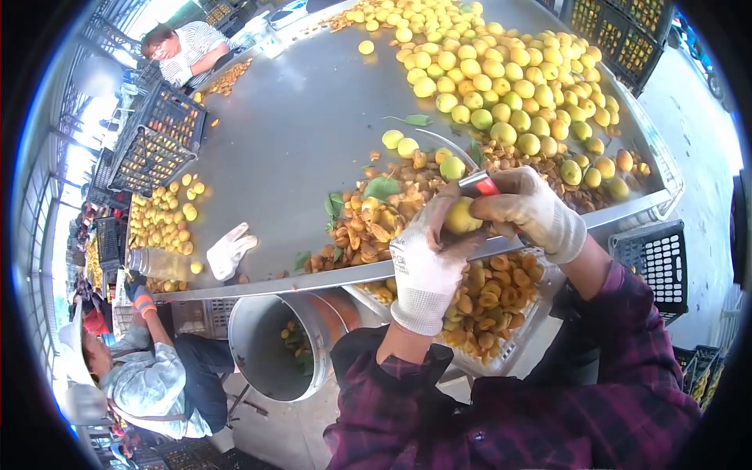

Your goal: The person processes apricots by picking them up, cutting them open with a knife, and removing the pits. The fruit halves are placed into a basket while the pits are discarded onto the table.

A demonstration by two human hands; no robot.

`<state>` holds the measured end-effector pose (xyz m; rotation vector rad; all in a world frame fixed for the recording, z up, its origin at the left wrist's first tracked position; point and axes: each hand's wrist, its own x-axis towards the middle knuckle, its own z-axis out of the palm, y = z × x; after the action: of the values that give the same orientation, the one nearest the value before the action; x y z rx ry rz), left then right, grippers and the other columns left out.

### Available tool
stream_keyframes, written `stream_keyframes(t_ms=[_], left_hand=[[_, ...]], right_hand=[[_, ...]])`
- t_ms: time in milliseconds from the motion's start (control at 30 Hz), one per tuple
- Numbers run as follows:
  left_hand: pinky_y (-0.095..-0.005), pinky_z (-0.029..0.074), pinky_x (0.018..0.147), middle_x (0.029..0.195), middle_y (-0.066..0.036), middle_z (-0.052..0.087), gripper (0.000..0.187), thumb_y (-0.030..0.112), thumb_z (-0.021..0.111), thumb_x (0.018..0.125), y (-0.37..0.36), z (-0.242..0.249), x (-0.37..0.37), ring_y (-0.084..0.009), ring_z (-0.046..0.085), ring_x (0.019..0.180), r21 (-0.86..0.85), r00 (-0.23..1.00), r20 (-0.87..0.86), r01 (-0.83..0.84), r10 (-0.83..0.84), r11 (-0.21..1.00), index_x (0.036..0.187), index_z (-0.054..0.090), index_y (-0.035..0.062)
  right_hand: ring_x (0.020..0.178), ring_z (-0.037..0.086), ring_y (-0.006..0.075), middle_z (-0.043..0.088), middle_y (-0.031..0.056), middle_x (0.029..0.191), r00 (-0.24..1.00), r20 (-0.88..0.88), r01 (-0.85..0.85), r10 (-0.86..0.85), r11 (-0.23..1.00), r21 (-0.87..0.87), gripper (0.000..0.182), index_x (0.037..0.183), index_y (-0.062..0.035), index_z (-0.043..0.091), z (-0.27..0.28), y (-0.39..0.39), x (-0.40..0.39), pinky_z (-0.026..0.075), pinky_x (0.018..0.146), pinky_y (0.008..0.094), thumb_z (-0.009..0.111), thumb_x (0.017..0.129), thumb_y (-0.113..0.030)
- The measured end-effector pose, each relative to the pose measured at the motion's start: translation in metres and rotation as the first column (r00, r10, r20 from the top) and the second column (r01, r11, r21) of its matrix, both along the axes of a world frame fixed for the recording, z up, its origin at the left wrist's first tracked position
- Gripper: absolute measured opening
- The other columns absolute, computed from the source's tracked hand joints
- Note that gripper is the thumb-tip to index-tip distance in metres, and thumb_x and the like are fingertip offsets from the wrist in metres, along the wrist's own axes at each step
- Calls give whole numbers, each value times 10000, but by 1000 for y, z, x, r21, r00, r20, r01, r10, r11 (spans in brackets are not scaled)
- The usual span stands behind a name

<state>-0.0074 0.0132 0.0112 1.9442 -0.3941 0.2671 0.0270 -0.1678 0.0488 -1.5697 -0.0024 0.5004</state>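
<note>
My gloved left hand (428, 262) is wrapped around a yellow apricot (462, 215) above the table's near edge. Closed on the red handle of a knife (486, 185), my gloved right hand (533, 213) is up against the same fruit. The knife's thin curved blade points away over the table. Just beyond my hands lies a pile of apricot halves and scraps (368, 223) with a few green leaves. Below them, a white crate holds many apricot halves (495, 301).
Whole apricots (501, 74) cover the far right of the metal table (290, 125). A metal bucket (305, 368) with scraps stands below its edge. A black crate (650, 266) sits at right, a white glove (229, 252) at left. Two other people are at the left side.
</note>
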Motion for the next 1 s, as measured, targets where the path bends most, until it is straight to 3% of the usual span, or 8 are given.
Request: stream_keyframes(t_ms=[133, 167, 267, 367, 433, 500, 600, 1000], left_hand=[[-444, 512, 878, 1133, -206, 652, 579, 66, 776, 719, -9, 8, 7, -398, 634, 1024, 175, 999, -34, -12, 18, 984, 1261, 578, 11], [-332, 521, 873, 1075, -181, 687, 552, 11, 754, 709, -12, 14, 8, -235, 684, 964, 225, 999, 22, -50, 47, 973, 1247, 628, 25], [-323, 525, 882, 1062, -157, 696, 535, -29, 748, 726, -17, 12, 15, -225, 682, 964, 143, 997, -41, -51, 58, 988, 1245, 618, -21], [-341, 548, 888, 1071, -140, 691, 501, -55, 728, 779, -14, 5, 26, -227, 679, 977, -109, 976, -215, -72, 47, 991, 1260, 590, -64], [-318, 573, 841, 1098, -107, 681, 487, -66, 694, 806, -10, 4, 29, -174, 663, 972, -586, 890, -429, -143, -156, 798, 1279, 580, -36], [-323, 585, 851, 1147, -111, 655, 488, -101, 660, 820, -4, 5, 27, -188, 667, 984, -661, 870, -443, -155, -216, 734, 1294, 564, -35], [-335, 591, 851, 1205, -130, 630, 523, -120, 635, 819, 4, 2, 26, -209, 669, 1003, -729, 893, -383, -135, -237, 671, 1325, 530, -43], [-410, 523, 989, 1305, -168, 574, 542, 30, 648, 879, 17, -1, 21, -284, 638, 1116, -778, 911, -260, -3, -319, 628, 1392, 481, -15]], right_hand=[[638, 576, 82, 615, 23, 698, 966, 257, 48, -28, 996, -72, 287, 980, 37, 678, -17, 1, 8, 454, 541, 256, 698, 752, -136], [665, 585, 80, 633, 24, 729, 963, 268, 54, -15, 989, -137, 292, 1009, 14, 685, -10, 4, 4, 482, 591, 277, 679, 760, -138], [707, 655, 156, 682, 88, 773, 933, 315, 228, -172, 962, -151, 302, 1024, 4, 681, -29, 6, 3, 516, 659, 334, 667, 763, -145], [786, 695, 279, 694, 175, 825, 848, 524, 299, -84, 891, -341, 284, 1022, 9, 671, -35, -5, 18, 526, 721, 387, 666, 808, -177], [859, 675, 362, 673, 226, 852, 692, 721, 557, -43, 667, -495, 281, 1013, 7, 662, -36, -14, 20, 523, 746, 417, 664, 852, -223], [818, 669, 356, 671, 211, 824, 720, 694, 519, -3, 666, -535, 289, 1015, 6, 656, -31, -19, 20, 511, 721, 412, 632, 908, -261], [719, 657, 252, 649, 143, 745, 882, 461, 236, -95, 937, -258, 350, 1016, 19, 640, -24, -16, 8, 489, 668, 362, 580, 980, -324], [700, 680, 301, 654, 155, 738, 854, 474, -41, 215, 936, -350, 300, 1036, -16, 662, -10, -17, -23, 510, 641, 371, 553, 1013, -294]])
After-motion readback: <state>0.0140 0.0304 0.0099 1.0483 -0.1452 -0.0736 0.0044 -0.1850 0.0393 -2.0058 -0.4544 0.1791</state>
